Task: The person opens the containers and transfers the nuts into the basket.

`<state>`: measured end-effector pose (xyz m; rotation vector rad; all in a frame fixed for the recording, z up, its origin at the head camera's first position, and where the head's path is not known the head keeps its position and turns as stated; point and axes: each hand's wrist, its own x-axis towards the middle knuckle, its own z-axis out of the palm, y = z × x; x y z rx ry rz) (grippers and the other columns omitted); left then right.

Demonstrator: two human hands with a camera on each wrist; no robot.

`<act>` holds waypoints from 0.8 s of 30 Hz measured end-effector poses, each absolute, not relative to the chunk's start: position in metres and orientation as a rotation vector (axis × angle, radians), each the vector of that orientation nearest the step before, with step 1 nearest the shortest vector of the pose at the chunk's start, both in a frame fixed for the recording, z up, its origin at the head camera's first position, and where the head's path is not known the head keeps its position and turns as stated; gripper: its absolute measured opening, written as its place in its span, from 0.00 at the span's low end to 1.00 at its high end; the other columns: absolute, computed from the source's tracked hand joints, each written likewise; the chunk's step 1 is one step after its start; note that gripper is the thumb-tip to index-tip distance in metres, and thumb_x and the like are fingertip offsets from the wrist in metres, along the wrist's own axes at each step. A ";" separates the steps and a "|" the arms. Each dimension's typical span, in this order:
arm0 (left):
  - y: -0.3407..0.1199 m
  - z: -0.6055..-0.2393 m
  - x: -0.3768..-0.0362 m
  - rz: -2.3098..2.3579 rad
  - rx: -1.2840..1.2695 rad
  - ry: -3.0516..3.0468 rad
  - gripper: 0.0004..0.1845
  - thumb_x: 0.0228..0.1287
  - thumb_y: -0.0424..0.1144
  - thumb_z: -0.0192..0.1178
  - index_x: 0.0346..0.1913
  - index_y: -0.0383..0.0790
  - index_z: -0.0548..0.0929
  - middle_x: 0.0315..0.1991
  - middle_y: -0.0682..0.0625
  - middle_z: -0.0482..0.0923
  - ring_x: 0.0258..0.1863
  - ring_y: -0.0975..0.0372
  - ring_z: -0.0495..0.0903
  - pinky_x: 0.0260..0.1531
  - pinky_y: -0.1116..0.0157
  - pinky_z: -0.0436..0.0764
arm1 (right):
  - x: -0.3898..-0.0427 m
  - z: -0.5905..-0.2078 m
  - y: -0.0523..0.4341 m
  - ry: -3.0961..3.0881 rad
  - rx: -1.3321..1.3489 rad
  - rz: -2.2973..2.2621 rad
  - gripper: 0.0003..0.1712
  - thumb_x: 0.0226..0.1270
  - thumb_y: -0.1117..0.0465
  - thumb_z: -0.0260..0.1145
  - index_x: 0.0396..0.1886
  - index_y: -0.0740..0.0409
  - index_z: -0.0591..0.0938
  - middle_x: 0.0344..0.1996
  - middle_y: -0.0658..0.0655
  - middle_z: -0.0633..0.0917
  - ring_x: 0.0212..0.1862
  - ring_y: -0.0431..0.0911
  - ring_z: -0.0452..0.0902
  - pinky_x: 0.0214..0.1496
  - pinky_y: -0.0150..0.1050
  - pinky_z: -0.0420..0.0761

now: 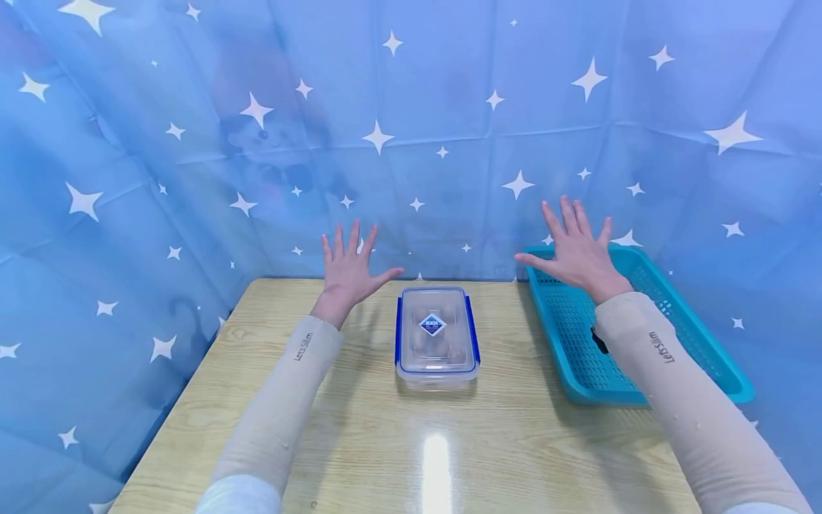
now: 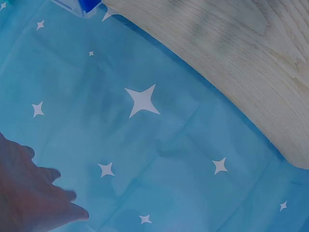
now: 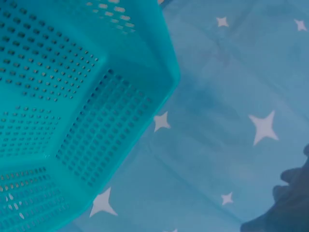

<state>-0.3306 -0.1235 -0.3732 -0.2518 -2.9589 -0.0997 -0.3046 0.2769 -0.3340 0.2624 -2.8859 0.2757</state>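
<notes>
Your sleeves (image 1: 282, 400) come first, then the lidded clear box (image 1: 437, 337) at table centre. Your left hand (image 1: 349, 273) at its 10 o'clock and right hand (image 1: 578, 255) over the teal basket (image 1: 700, 343) at 2 o'clock hover fully spread, holding nothing.

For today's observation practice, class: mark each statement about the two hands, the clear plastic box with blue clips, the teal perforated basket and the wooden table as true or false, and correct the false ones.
1. The clear plastic box with blue clips has its lid on. True.
2. The left hand grips the box. False: it is raised with fingers spread, holding nothing.
3. The teal perforated plastic basket lies to the right of the box. True.
4. The right hand holds the basket's rim. False: it hovers open above the basket.
5. The box stands inside the basket. False: it stands on the light wooden table, apart from the basket.
</notes>
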 end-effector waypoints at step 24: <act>-0.117 -0.374 -0.299 -0.141 -0.340 -2.949 0.54 0.60 0.82 0.38 0.81 0.57 0.36 0.83 0.49 0.37 0.82 0.52 0.33 0.80 0.43 0.31 | -0.283 -0.340 0.234 -2.895 0.340 0.438 0.54 0.70 0.35 0.59 0.82 0.54 0.46 0.81 0.67 0.45 0.81 0.64 0.37 0.79 0.70 0.42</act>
